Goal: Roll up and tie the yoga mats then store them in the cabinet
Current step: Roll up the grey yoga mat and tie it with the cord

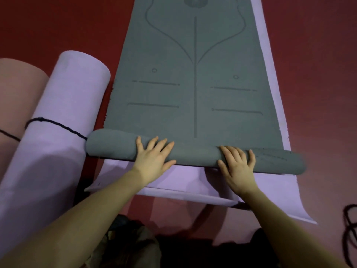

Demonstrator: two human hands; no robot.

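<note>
A grey yoga mat with embossed lines lies stretched away from me on top of a flat purple mat. Its near end is curled into a low roll lying across the view. My left hand lies on the roll left of centre, fingers spread and straight. My right hand presses on the roll right of centre, its fingers bent over the top. Left of the grey mat lies a rolled purple mat tied round with a black cord.
A rolled pink mat, also crossed by a black cord, lies at the far left. A loose black cord lies on the red floor at the right edge. My knees and dark clothing are at the bottom centre.
</note>
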